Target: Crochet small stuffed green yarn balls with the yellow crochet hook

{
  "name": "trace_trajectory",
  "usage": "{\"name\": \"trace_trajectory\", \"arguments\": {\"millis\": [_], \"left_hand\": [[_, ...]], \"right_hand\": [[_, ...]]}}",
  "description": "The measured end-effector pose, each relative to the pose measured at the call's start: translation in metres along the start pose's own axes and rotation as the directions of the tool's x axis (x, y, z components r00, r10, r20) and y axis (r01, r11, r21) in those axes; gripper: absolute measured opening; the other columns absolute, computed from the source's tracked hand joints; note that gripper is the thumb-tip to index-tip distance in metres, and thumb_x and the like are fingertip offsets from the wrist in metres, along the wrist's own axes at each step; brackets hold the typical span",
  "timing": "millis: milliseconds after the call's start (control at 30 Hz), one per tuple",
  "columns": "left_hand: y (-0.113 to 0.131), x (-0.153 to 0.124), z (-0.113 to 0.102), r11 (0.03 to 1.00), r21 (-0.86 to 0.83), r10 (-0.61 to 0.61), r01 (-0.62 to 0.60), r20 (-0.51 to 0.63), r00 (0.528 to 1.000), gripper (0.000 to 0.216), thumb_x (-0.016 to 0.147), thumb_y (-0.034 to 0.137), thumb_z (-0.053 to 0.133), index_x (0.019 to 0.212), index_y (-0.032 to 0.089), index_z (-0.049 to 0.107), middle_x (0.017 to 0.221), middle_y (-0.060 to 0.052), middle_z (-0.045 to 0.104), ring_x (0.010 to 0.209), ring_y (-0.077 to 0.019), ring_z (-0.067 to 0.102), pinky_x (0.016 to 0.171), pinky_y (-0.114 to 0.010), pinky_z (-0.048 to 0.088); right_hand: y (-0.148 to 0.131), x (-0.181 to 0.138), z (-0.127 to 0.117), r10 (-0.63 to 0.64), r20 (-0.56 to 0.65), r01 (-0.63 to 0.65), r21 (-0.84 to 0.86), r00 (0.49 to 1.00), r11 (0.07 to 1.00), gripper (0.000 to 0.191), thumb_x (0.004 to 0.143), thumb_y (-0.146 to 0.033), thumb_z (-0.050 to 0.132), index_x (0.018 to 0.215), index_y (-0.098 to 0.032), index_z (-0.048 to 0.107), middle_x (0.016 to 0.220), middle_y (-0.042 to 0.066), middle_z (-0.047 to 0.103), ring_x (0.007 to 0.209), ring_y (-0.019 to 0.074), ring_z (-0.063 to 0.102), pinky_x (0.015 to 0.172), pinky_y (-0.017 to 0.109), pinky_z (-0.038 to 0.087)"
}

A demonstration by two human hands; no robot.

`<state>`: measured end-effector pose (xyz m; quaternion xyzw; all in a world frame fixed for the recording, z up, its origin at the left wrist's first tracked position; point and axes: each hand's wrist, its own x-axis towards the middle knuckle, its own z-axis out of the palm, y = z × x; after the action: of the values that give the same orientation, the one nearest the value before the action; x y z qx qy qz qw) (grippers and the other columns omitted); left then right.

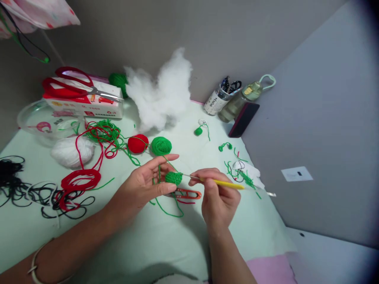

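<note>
My left hand pinches a small green crocheted piece between thumb and fingers, with the index finger stretched out above it. Green yarn runs from the piece over that hand and loops down on the table. My right hand grips a yellow-handled crochet hook whose metal tip points into the green piece. Small orange thread snips lie on the table just under both hands. A green yarn ball and a red ball sit just beyond my left hand.
White stuffing is piled at the back. Red-handled scissors rest on a box by a clear bowl. Tangled red, green and black yarn covers the left. A pen jar, bottle and dark phone stand at the right rear corner.
</note>
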<state>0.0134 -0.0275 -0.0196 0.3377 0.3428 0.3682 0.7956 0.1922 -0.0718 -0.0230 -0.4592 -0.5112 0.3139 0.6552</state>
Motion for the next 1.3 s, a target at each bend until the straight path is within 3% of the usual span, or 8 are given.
{"name": "trace_trajectory", "arguments": {"millis": [200,300,367,467,633,800,1000,1300], "left_hand": [[-0.002,0.000,-0.004,0.998,0.056,0.027,-0.029,0.039,0.999,0.054,0.081,0.025,0.084,0.131,0.033,0.067,0.100,0.002,0.064,0.095,-0.0130,0.060,0.082,-0.022,0.048],[-0.008,-0.002,0.001,0.999,0.050,0.020,-0.021,0.020,1.000,0.059,0.082,0.025,0.083,0.137,0.031,0.063,0.101,0.001,0.066,0.098,-0.0147,0.062,0.088,-0.025,0.048],[-0.012,-0.003,0.004,1.000,-0.016,-0.020,0.020,0.018,1.000,0.060,0.082,0.025,0.082,0.139,0.030,0.061,0.104,0.000,0.068,0.103,-0.0161,0.063,0.092,-0.026,0.048],[-0.014,-0.002,0.007,0.979,-0.163,-0.107,0.122,0.101,0.989,0.053,0.086,0.029,0.079,0.137,0.027,0.064,0.107,-0.002,0.071,0.099,-0.0160,0.065,0.091,-0.027,0.049],[-0.005,0.001,-0.001,0.955,-0.239,-0.129,0.175,0.197,0.972,0.045,0.088,0.030,0.074,0.131,0.019,0.070,0.102,-0.006,0.073,0.090,-0.0151,0.065,0.087,-0.027,0.049],[0.000,0.000,-0.004,0.979,-0.152,-0.110,0.135,0.162,0.981,0.042,0.086,0.029,0.076,0.128,0.023,0.072,0.107,-0.006,0.071,0.098,-0.0188,0.064,0.091,-0.030,0.047],[-0.009,-0.005,-0.001,0.992,0.129,0.004,-0.010,0.048,0.999,0.058,0.075,0.023,0.087,0.129,0.036,0.071,0.101,0.001,0.065,0.107,-0.0201,0.060,0.097,-0.031,0.045],[-0.003,-0.005,0.001,0.929,0.365,0.063,-0.057,-0.004,0.998,0.052,0.077,0.030,0.085,0.127,0.032,0.071,0.101,0.001,0.069,0.109,-0.0217,0.063,0.109,-0.035,0.041]], "right_hand": [[0.002,0.008,-0.003,0.311,0.148,-0.333,0.164,0.939,0.929,0.019,0.097,-0.035,0.061,0.093,-0.022,0.075,0.077,0.002,0.069,0.059,0.0129,0.063,0.055,0.028,0.054],[0.004,-0.002,0.003,0.074,0.145,-0.048,-0.174,0.987,0.984,0.019,0.098,-0.024,0.059,0.101,-0.027,0.077,0.089,0.004,0.070,0.075,0.0157,0.067,0.065,0.030,0.056],[0.004,-0.011,0.007,-0.149,0.163,0.207,-0.450,0.975,0.869,0.027,0.095,-0.015,0.061,0.111,-0.031,0.077,0.101,0.005,0.070,0.090,0.0187,0.069,0.072,0.033,0.057],[0.004,-0.016,0.008,-0.269,0.199,0.334,-0.495,0.942,0.802,0.035,0.093,-0.011,0.062,0.115,-0.035,0.076,0.107,0.005,0.072,0.096,0.0206,0.068,0.076,0.036,0.057],[0.002,0.002,-0.003,-0.103,0.044,0.108,-0.147,0.994,0.983,0.022,0.098,-0.018,0.057,0.101,-0.025,0.078,0.088,0.005,0.072,0.075,0.0176,0.065,0.063,0.033,0.055],[0.001,0.009,-0.005,0.111,0.067,-0.121,0.169,0.992,0.978,0.021,0.098,-0.027,0.059,0.091,-0.023,0.078,0.078,0.003,0.066,0.061,0.0128,0.059,0.053,0.027,0.050],[0.006,0.002,0.000,0.052,0.176,-0.055,0.011,0.983,0.998,0.016,0.096,-0.025,0.064,0.100,-0.027,0.079,0.095,0.005,0.077,0.090,0.0197,0.069,0.074,0.034,0.057],[0.004,0.006,-0.004,0.246,0.177,-0.274,0.152,0.953,0.950,0.021,0.099,-0.035,0.059,0.091,-0.021,0.073,0.088,0.004,0.078,0.072,0.0150,0.070,0.067,0.030,0.059]]}}
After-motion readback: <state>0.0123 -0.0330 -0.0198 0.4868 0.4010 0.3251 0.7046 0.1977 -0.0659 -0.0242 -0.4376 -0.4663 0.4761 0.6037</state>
